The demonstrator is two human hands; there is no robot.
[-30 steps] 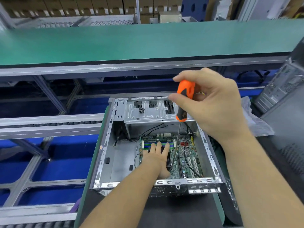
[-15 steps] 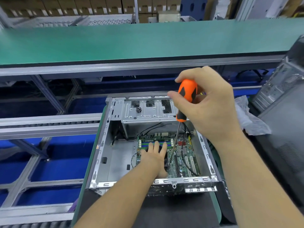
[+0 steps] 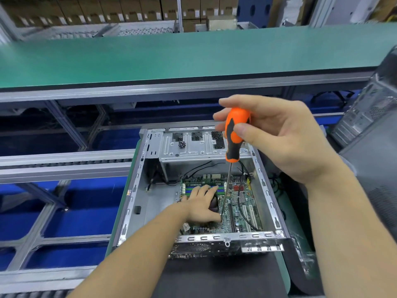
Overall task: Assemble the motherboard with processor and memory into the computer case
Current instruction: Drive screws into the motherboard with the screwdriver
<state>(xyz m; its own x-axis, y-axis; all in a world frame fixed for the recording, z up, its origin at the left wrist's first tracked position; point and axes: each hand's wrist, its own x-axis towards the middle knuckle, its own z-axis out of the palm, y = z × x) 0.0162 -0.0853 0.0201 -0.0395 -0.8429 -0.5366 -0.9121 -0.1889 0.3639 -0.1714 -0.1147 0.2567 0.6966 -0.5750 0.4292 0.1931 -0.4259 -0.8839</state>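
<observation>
The right hand [image 3: 277, 136] is gripping the orange-and-black handle of a screwdriver [image 3: 235, 136], whose thin shaft is pointing down onto the motherboard [image 3: 238, 203] inside the open computer case [image 3: 137, 186]. The left hand [image 3: 204, 203] is lying flat on the board, fingers reaching toward the memory slots [image 3: 189, 189]. A green surface [image 3: 171, 54] is stretching across behind.

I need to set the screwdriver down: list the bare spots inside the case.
Bare grey floor between the open metal case's left wall and the green motherboard. Crowded: the board, under the left hand and black cables.
</observation>
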